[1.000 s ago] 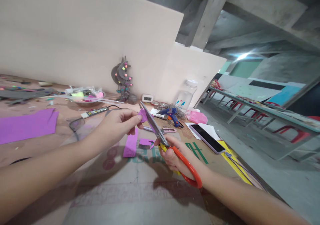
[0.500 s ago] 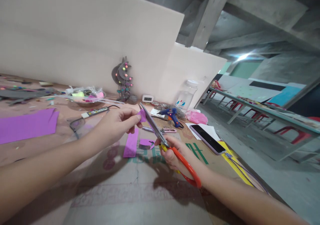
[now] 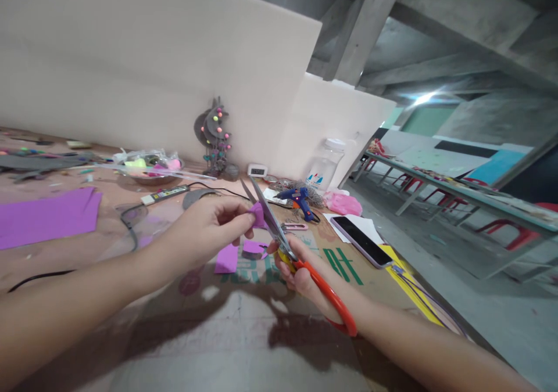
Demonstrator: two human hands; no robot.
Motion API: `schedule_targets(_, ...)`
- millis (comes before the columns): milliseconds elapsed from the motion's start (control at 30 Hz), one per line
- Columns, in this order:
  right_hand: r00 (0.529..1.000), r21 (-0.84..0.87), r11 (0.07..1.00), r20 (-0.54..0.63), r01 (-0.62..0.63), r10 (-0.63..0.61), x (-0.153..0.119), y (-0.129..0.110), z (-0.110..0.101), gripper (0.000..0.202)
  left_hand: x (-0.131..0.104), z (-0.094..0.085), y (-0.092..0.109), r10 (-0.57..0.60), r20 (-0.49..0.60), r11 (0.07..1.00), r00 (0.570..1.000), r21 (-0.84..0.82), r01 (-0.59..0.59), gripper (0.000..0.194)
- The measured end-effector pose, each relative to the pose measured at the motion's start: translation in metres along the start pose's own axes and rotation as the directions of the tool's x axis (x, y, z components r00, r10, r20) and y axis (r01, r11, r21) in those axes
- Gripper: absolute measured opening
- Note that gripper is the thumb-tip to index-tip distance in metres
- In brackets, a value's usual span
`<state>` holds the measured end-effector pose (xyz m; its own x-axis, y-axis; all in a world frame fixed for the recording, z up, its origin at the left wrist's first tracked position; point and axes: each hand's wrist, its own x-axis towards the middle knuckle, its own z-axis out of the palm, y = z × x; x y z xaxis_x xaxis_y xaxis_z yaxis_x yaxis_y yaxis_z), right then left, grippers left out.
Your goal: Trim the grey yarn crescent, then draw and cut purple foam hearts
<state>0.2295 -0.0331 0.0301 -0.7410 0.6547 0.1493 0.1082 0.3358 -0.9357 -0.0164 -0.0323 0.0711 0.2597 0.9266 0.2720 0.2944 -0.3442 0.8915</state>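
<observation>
Above the brown cardboard sheet with green lettering [image 3: 383,299], my left hand [image 3: 218,220] pinches a small purple, felt-like piece [image 3: 258,215] between thumb and forefinger, no gap visible. My right hand [image 3: 307,270] is curled round the metal scissors with red and yellow handles [image 3: 275,229]; how far every finger passes through the loops, I cannot tell.

Change noted within 0.5 seconds: the 2 blades have parted wider at the tips, and my left hand has carried the piece rightward, in toward them. I judge the piece is now placed for a cut; blade contact is unconfirmed. Below lie 1 flat purple strip [image 3: 226,259] and 1 notched purple scrap [image 3: 253,247].
</observation>
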Motion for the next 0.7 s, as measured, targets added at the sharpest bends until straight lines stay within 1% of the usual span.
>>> schedule_targets(67, 1.0, -0.013, 1.0, 0.001, -0.002, 0.002, 0.001, 0.0, 0.0, 0.067, 0.0, 0.0, 0.0, -0.001, -0.003, 1.0, 1.0, -0.002, 0.001, 0.022)
schedule_targets(233, 0.999, -0.029, 0.999, -0.03, 0.035, -0.036, 0.002, -0.001, 0.0, 0.062, 0.0, -0.001, 0.001, -0.01, 0.003, 1.0, 1.0, 0.01, 0.01, 0.021)
schedule_targets(400, 0.999, -0.031, 0.999, -0.046, 0.022, -0.023, 0.001, -0.006, 0.002, 0.062, 0.0, 0.0, 0.002, -0.017, -0.005, 1.0, 1.0, 0.017, 0.017, 0.022)
schedule_targets(567, 0.994, -0.021, 0.999, -0.101, -0.033, 0.03, 0.0, -0.01, 0.005, 0.066, 0.001, -0.001, 0.003, -0.029, -0.014, 0.999, 0.999, 0.024, 0.029, 0.023)
schedule_targets(700, 0.995, -0.003, 1.0, -0.096, -0.015, 0.014, 0.002, -0.006, 0.004, 0.067, 0.002, -0.002, 0.004, -0.067, -0.03, 0.997, 0.997, 0.025, 0.068, 0.024)
